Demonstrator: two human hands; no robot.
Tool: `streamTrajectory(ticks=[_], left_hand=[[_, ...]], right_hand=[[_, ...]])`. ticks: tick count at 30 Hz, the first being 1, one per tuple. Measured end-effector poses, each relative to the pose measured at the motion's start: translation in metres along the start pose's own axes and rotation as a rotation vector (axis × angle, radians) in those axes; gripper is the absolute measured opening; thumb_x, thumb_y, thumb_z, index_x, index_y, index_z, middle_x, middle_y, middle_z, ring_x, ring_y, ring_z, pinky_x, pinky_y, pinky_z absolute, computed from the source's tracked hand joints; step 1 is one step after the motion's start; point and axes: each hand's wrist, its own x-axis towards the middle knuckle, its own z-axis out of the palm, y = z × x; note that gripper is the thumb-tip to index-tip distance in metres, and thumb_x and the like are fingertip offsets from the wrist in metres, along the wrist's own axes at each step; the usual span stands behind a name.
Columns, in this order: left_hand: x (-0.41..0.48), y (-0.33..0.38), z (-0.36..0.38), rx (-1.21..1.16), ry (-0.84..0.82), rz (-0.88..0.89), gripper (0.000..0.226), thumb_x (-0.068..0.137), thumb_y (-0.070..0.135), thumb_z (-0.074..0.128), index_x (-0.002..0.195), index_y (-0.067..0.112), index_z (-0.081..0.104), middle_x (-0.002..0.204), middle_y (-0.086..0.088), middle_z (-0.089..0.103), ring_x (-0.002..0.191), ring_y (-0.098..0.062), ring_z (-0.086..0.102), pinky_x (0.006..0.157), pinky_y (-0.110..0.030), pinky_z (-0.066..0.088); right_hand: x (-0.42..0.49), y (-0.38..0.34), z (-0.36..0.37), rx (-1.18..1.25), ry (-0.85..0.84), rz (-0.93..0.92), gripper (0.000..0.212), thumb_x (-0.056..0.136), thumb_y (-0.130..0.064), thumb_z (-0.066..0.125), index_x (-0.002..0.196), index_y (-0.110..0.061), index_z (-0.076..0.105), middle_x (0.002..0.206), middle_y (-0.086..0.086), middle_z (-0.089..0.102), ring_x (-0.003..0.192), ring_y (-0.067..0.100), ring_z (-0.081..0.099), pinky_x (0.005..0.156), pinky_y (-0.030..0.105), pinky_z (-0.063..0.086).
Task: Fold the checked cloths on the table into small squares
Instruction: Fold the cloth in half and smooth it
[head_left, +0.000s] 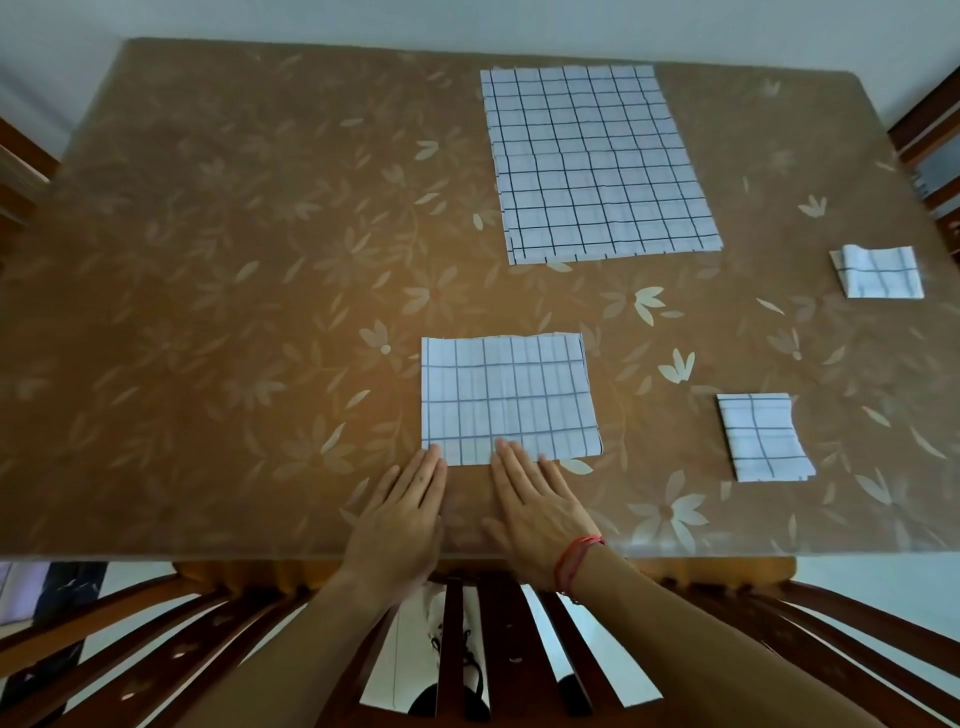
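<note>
Left hand (402, 512), right hand (540, 512) flat, fingers straight, gripping nothing; fingertips (504, 448) press lower edge of cloth (509, 395), lower centre, likely flattening its crease before refolding.

Creased matt checked cloths (510, 397), glossy floral table (234, 260) cover, varnished wooden chair (509, 649)

Brown flower-patterned worktop (208, 260); slatted dark wooden chair (506, 649) at near edge; side chairs (924, 124) left, right; pale wall (467, 21) behind.
</note>
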Motion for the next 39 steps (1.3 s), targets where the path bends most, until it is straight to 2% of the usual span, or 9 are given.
streamTrajectory(ticks=[5, 12, 16, 20, 22, 25, 33, 37, 39], left_hand=[[0.001, -0.003, 0.002, 0.033, -0.014, -0.003, 0.057, 0.093, 0.024, 0.03, 0.146, 0.003, 0.04, 0.156, -0.01, 0.033, 0.146, -0.021, 0.026, 0.113, -0.037, 0.019], [0.002, 0.001, -0.003, 0.002, -0.045, -0.051, 0.057, 0.094, 0.028, 0.028, 0.141, 0.004, 0.049, 0.152, -0.008, 0.041, 0.142, -0.019, 0.034, 0.111, -0.036, 0.021], [0.004, 0.002, -0.005, -0.038, -0.059, -0.08, 0.057, 0.094, 0.03, 0.026, 0.14, 0.006, 0.05, 0.151, -0.005, 0.042, 0.141, -0.017, 0.036, 0.117, -0.034, 0.027], [0.006, 0.001, -0.002, -0.037, -0.079, -0.113, 0.06, 0.093, 0.032, 0.022, 0.143, 0.011, 0.048, 0.154, -0.001, 0.036, 0.143, -0.013, 0.03, 0.118, -0.032, 0.022], [0.006, 0.0, 0.0, -0.058, -0.076, -0.111, 0.063, 0.093, 0.034, 0.015, 0.148, 0.013, 0.037, 0.159, 0.001, 0.024, 0.147, -0.011, 0.018, 0.12, -0.03, 0.012], [0.005, -0.001, 0.002, -0.124, -0.066, -0.089, 0.068, 0.091, 0.037, 0.004, 0.153, 0.015, 0.021, 0.162, 0.004, 0.006, 0.149, -0.008, -0.001, 0.121, -0.03, 0.001], [0.005, -0.002, 0.001, -0.178, -0.078, -0.096, 0.063, 0.095, 0.034, 0.01, 0.153, 0.013, 0.023, 0.162, 0.003, 0.008, 0.149, -0.009, 0.003, 0.121, -0.038, 0.018], [0.004, -0.003, 0.001, -0.183, -0.085, -0.103, 0.059, 0.096, 0.031, 0.018, 0.15, 0.012, 0.03, 0.161, 0.001, 0.017, 0.149, -0.011, 0.012, 0.117, -0.041, 0.028], [0.004, -0.003, 0.001, -0.181, -0.08, -0.1, 0.059, 0.096, 0.03, 0.019, 0.151, 0.012, 0.03, 0.162, 0.001, 0.016, 0.149, -0.011, 0.011, 0.117, -0.041, 0.028]], right_hand=[[-0.027, 0.039, -0.008, 0.014, -0.036, 0.155, 0.079, 0.094, -0.057, 0.001, 0.154, -0.006, -0.003, 0.161, 0.008, -0.014, 0.145, 0.018, -0.021, 0.118, 0.041, -0.009], [-0.042, 0.053, -0.024, 0.104, -0.095, 0.241, 0.087, 0.089, -0.065, 0.001, 0.154, -0.009, -0.008, 0.161, 0.004, -0.017, 0.138, 0.008, -0.026, 0.117, 0.035, -0.016], [-0.035, 0.055, -0.031, 0.338, 0.021, 0.276, 0.068, 0.101, -0.051, 0.026, 0.154, -0.012, 0.015, 0.162, 0.0, 0.011, 0.15, 0.019, 0.007, 0.122, 0.036, 0.011], [-0.014, 0.066, -0.054, 0.694, 0.28, 0.443, 0.033, 0.096, -0.034, 0.045, 0.123, -0.021, 0.058, 0.116, 0.001, 0.061, 0.106, 0.021, 0.057, 0.089, 0.04, 0.048], [0.001, 0.072, -0.072, 0.916, 0.329, 0.637, 0.026, 0.093, -0.027, 0.047, 0.11, -0.018, 0.065, 0.101, 0.006, 0.068, 0.095, 0.026, 0.062, 0.082, 0.04, 0.051], [0.021, 0.087, -0.086, 1.217, 0.301, 0.894, 0.048, 0.082, -0.032, 0.053, 0.127, -0.018, 0.061, 0.11, 0.004, 0.071, 0.1, 0.025, 0.066, 0.092, 0.044, 0.053], [0.047, 0.096, -0.098, 1.281, 0.232, 0.917, 0.027, 0.086, -0.027, 0.056, 0.069, -0.006, 0.06, 0.066, 0.006, 0.06, 0.058, 0.019, 0.056, 0.06, 0.033, 0.053], [0.053, 0.092, -0.103, 1.33, 0.18, 0.878, 0.032, 0.086, -0.032, 0.067, 0.063, -0.012, 0.056, 0.061, 0.001, 0.056, 0.051, 0.014, 0.052, 0.037, 0.016, 0.041], [0.058, 0.093, -0.103, 1.289, 0.173, 0.842, 0.028, 0.084, -0.033, 0.071, 0.068, -0.014, 0.059, 0.072, 0.002, 0.062, 0.063, 0.016, 0.058, 0.045, 0.018, 0.048]])
